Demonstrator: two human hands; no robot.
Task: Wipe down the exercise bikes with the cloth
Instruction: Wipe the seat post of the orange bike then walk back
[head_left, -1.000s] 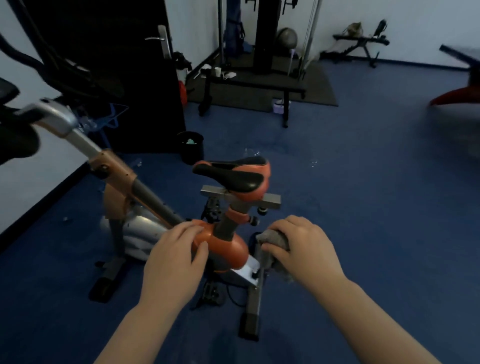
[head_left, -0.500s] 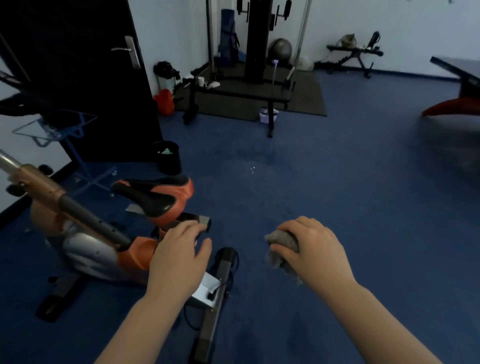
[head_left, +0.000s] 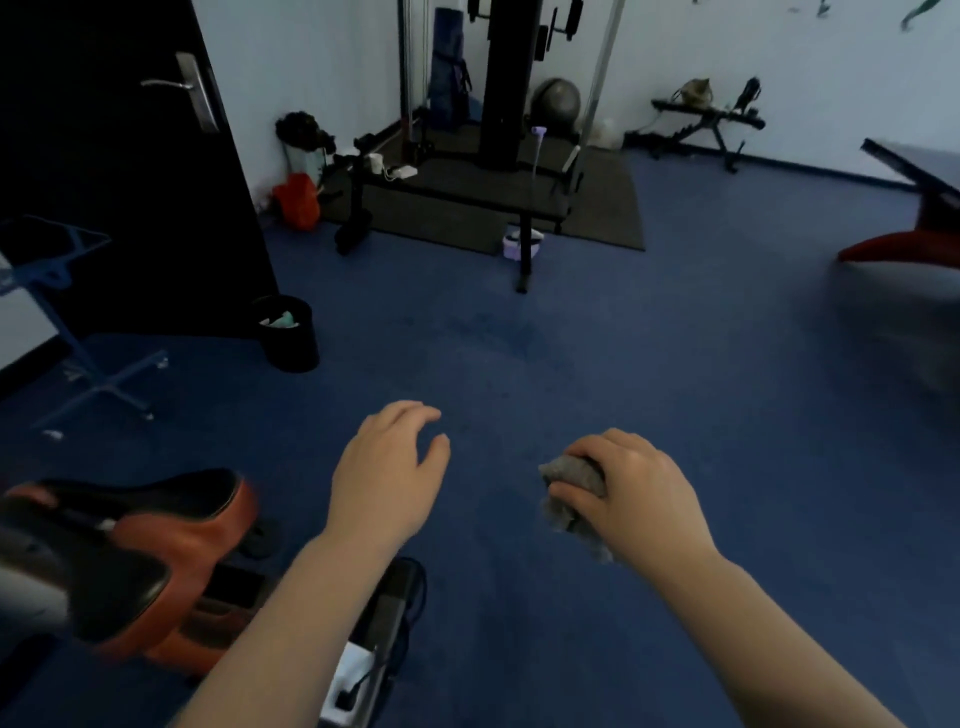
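- Left hand (head_left: 388, 470): extended forward over the blue floor (head_left: 675, 415), palm down, fingers loosely spread and slightly curved, thumb apart from the fingers; it holds nothing and touches nothing. The bare forearm runs from the lower edge of the view up to the wrist, passing over the rear of the exercise bike.
- Right hand (head_left: 631, 496): extended forward at about the same height as the left, back of the hand upward, fingers curled round the cloth, thumb tucked in at the near side.
- Cloth (head_left: 571, 493): grey, bunched into a wad in the right hand's grip; one end sticks out past the knuckles to the left, a loose tail hangs below the hand. It is in the air, well apart from the bike.
- Exercise bike (head_left: 171, 566): lower left corner of the view, only partly in frame and blurred. The orange-and-black saddle (head_left: 156, 499) lies left of the left forearm; a dark base bar (head_left: 384, 613) with a cable shows under that forearm.
- Black bin (head_left: 288, 332): stands on the floor beside the dark door (head_left: 119, 171).
- Weight machine (head_left: 504, 83): against the far wall, on a dark mat (head_left: 597, 208).
- Blue stand (head_left: 78, 312): at the left edge, feet on the floor.
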